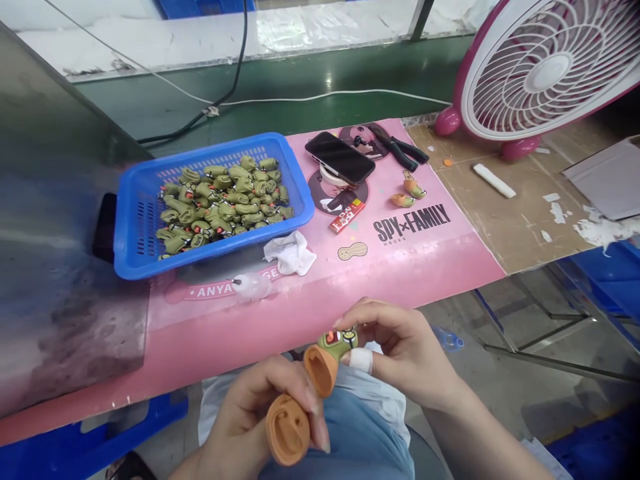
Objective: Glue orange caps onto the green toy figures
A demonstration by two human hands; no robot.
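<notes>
Pink mat point(425, 260) — blue basket point(131, 227) (green parts point(220, 207)) — fan point(545, 73)

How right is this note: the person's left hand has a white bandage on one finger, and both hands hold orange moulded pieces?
Not quite: the head view shows the white bandage on a finger of the right hand, not the left hand. Both hands do hold orange moulded pieces: the orange hollow piece in the left, the green-and-orange piece in the right.

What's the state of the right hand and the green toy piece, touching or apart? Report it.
Touching. The head view shows the right hand pinching the green toy piece, with its white-taped finger pressed against the piece's side.
</notes>
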